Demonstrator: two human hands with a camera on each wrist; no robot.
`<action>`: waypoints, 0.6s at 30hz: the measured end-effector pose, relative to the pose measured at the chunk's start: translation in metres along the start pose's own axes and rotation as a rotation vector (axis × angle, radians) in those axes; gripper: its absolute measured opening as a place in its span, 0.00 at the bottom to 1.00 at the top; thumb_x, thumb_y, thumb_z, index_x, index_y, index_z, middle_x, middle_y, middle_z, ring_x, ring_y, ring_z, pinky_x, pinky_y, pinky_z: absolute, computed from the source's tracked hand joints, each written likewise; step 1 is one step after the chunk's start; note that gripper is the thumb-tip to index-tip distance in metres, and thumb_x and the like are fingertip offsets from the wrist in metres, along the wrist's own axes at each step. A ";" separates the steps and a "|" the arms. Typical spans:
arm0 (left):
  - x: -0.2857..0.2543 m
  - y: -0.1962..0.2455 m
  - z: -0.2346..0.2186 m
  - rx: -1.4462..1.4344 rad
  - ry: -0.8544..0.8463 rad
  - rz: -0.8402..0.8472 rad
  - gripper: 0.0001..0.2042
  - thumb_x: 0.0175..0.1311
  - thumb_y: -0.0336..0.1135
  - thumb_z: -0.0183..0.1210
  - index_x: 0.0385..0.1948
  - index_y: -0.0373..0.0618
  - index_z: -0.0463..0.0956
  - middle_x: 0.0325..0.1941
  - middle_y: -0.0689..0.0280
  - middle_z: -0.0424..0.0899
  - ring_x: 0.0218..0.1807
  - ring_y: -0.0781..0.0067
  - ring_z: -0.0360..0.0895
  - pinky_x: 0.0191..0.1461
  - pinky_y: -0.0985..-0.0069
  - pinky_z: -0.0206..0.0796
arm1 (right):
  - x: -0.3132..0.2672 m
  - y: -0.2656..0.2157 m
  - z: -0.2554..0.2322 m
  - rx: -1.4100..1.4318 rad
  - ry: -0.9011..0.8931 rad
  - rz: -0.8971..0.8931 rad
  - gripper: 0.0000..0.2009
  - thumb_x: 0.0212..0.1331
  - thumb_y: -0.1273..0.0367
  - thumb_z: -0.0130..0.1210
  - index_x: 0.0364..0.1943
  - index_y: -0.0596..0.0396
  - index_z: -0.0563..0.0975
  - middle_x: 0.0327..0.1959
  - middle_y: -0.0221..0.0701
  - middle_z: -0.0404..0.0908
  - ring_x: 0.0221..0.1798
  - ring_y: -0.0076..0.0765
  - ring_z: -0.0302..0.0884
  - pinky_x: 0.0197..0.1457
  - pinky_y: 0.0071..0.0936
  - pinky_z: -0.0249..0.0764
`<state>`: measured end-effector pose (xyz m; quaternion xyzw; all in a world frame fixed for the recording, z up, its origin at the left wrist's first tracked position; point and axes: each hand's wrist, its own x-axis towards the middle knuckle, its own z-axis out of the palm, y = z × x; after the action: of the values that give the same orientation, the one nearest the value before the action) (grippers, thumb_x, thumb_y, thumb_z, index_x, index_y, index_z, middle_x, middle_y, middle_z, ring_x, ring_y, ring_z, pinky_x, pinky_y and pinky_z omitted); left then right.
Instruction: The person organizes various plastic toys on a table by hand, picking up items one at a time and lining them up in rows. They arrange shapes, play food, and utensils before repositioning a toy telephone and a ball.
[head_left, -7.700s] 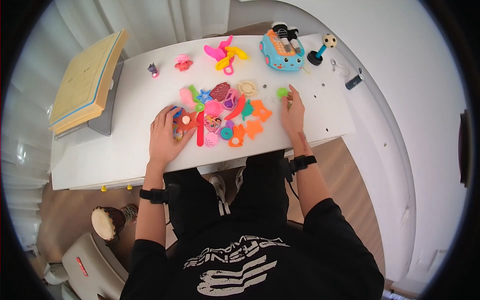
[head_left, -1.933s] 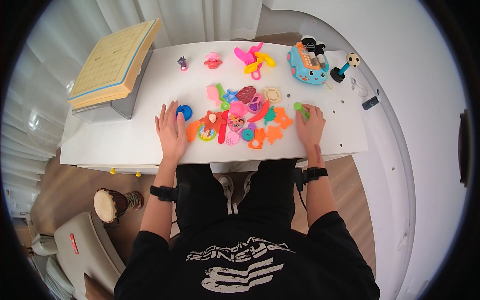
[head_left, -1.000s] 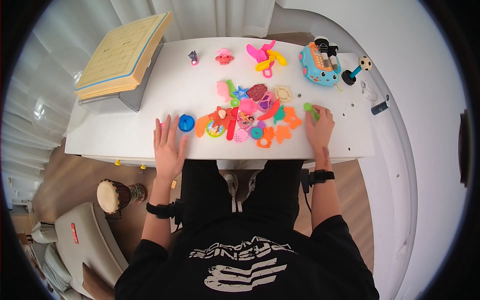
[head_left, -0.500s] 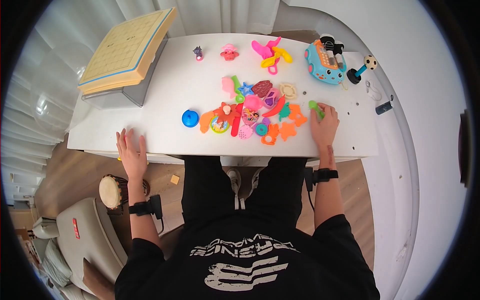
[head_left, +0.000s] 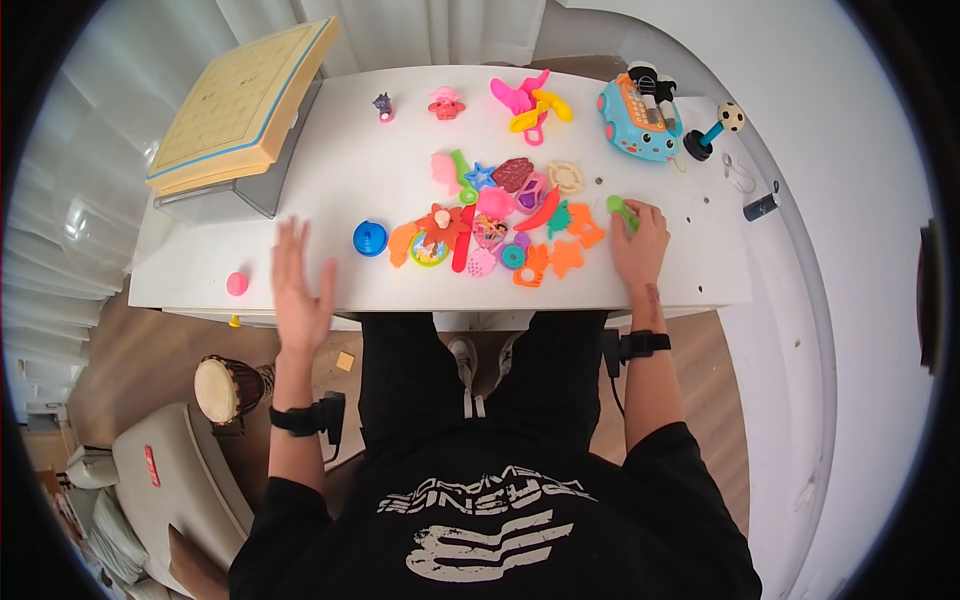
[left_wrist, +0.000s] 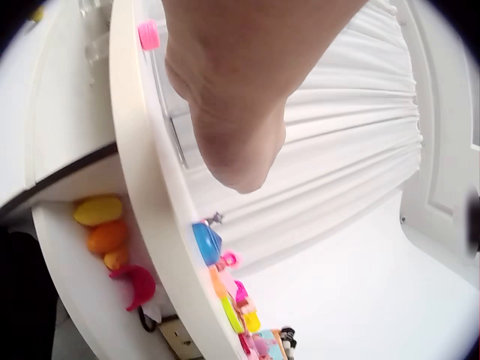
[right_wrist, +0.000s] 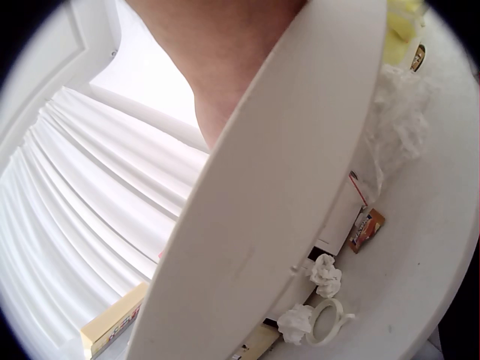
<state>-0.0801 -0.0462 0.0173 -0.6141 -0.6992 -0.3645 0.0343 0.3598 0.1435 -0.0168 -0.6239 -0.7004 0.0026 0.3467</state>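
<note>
In the head view the left hand (head_left: 302, 300) is raised with spread fingers near the table's front edge, holding nothing. It lies between a round pink piece (head_left: 237, 284) on its left and a blue lid-like toy (head_left: 370, 238) on its right. The right hand (head_left: 641, 246) rests at the right of the toy cluster, its fingers curled round a green toy (head_left: 622, 213). Between the hands lie an orange-red flower shape (head_left: 440, 224), a red stick (head_left: 463, 240), a red chili shape (head_left: 541, 210) and several other moulds. In the left wrist view the hand (left_wrist: 236, 97) touches nothing.
A board on a grey box (head_left: 235, 115) stands at the back left. Along the back are a small figure (head_left: 383, 106), a pink toy (head_left: 445, 103), pink and yellow tools (head_left: 530, 105), a toy phone (head_left: 640, 125) and a ball stand (head_left: 715, 135). A drawer below holds toy fruit (left_wrist: 109, 237).
The left hand left the flower and blue pieces, went left to the table's edge, then came back slightly right and up. The pink piece now shows. The right hand still holds the green toy.
</note>
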 end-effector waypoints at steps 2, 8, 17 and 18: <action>0.009 0.019 0.013 -0.023 -0.079 0.071 0.27 0.74 0.38 0.57 0.73 0.44 0.66 0.81 0.54 0.62 0.84 0.48 0.52 0.84 0.48 0.41 | 0.001 0.000 -0.001 -0.010 0.006 0.007 0.14 0.61 0.63 0.63 0.50 0.46 0.80 0.51 0.31 0.80 0.57 0.43 0.75 0.61 0.44 0.66; 0.023 0.037 0.054 -0.016 -0.278 0.144 0.27 0.77 0.44 0.53 0.74 0.45 0.65 0.82 0.53 0.59 0.84 0.49 0.51 0.84 0.51 0.43 | 0.000 -0.001 -0.003 -0.010 -0.001 0.002 0.14 0.61 0.64 0.63 0.50 0.47 0.80 0.51 0.30 0.80 0.57 0.43 0.75 0.60 0.44 0.67; 0.018 0.038 0.068 0.108 -0.281 0.137 0.30 0.77 0.52 0.51 0.73 0.41 0.65 0.81 0.54 0.59 0.82 0.50 0.54 0.83 0.53 0.44 | 0.000 -0.001 0.000 -0.024 0.002 0.006 0.14 0.61 0.64 0.63 0.50 0.47 0.80 0.51 0.31 0.80 0.57 0.43 0.75 0.60 0.44 0.67; 0.018 0.038 0.069 0.110 -0.273 0.138 0.30 0.76 0.52 0.52 0.72 0.40 0.66 0.80 0.53 0.60 0.82 0.50 0.54 0.83 0.53 0.45 | 0.000 -0.001 0.000 -0.014 0.001 0.005 0.14 0.61 0.64 0.63 0.50 0.47 0.80 0.50 0.31 0.80 0.57 0.43 0.75 0.60 0.44 0.67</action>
<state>-0.0238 0.0063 -0.0065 -0.7016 -0.6724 -0.2357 -0.0024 0.3589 0.1435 -0.0162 -0.6280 -0.6988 -0.0018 0.3424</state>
